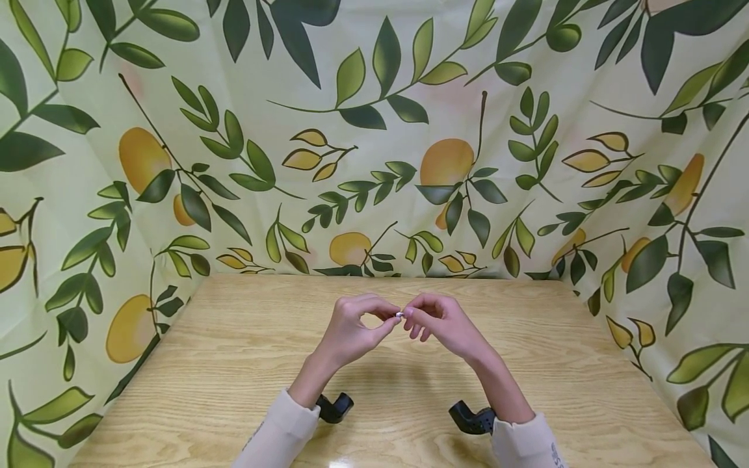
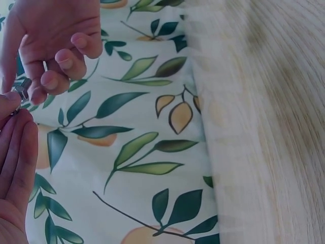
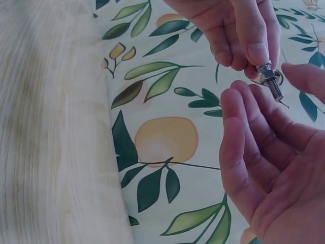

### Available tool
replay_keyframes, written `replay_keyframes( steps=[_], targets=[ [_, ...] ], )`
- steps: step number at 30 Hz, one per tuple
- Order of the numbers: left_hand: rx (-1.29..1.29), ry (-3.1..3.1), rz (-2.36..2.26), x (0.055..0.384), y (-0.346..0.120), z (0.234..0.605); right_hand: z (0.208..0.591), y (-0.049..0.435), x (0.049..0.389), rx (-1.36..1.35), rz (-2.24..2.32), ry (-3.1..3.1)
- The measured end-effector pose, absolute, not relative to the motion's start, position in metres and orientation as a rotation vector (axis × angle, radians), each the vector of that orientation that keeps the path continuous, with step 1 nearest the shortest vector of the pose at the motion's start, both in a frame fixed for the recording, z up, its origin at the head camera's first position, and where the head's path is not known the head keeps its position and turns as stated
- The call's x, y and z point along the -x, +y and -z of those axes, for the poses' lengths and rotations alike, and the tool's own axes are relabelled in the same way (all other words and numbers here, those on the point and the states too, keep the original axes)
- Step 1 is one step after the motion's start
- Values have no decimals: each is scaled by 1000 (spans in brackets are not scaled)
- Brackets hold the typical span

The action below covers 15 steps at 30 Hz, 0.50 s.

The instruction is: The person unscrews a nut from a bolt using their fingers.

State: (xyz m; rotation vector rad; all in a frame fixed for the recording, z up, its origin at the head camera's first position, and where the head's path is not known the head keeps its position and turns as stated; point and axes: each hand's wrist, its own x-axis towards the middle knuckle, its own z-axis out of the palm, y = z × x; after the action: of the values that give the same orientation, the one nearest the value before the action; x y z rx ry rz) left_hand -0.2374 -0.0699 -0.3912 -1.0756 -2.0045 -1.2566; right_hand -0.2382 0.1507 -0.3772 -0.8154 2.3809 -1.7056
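Above the table, my left hand (image 1: 352,329) pinches a small metal bolt (image 3: 275,90) between its thumb and fingertips. Its threaded end points out toward my right hand (image 1: 449,326). A hex nut (image 3: 267,74) sits on the bolt near the pinching fingers, and a ring-like washer edge shows beside it. In the right wrist view, the right thumb and loosely bent fingers are on either side of the bolt's free end, with a gap at the thumb. The bolt's gripped end is hidden by the left fingertips. Only a bit of the metal shows in the left wrist view.
A light wood-grain table (image 1: 263,305) spreads beneath both hands. Behind it and at its sides hangs a cloth (image 1: 374,149) printed with leaves and orange fruit. Black curved mounts (image 1: 336,408) are worn at both wrists, near the cream sleeves (image 1: 283,429).
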Motion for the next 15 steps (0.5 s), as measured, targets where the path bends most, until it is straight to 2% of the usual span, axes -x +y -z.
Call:
replay_keyframes(
  steps=[15],
  targets=[
    [1084, -1999, 1284, 237, -70, 391, 376, 150, 235, 837, 1786, 2356]
  ],
)
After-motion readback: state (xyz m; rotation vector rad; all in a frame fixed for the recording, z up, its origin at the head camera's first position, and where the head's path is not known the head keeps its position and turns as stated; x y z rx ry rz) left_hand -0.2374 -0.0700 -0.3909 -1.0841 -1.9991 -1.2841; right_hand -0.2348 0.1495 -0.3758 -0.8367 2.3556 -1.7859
